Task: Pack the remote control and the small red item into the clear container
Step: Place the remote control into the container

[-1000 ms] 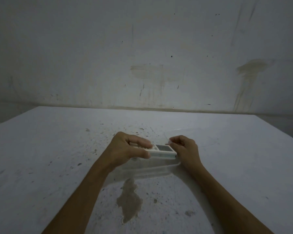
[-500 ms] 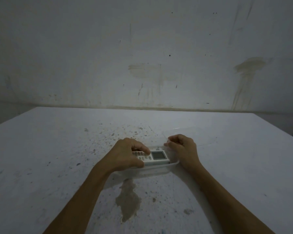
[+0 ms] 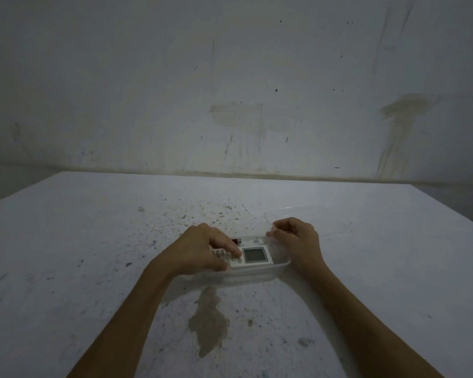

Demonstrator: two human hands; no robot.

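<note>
A white remote control (image 3: 253,257) with a grey display lies flat inside the clear container (image 3: 260,274), which rests on a speckled white table (image 3: 93,241). The left hand (image 3: 202,251) covers the remote's button end, fingers curled down onto it, thumb at its near edge. The right hand (image 3: 298,238) is loosely curled with its fingertips pinching the container's far right rim. The small red item (image 3: 236,240) sits just behind the remote, near the far wall of the container, partly hidden by the left fingers. A dried stain (image 3: 208,323) marks the table near the container.
</note>
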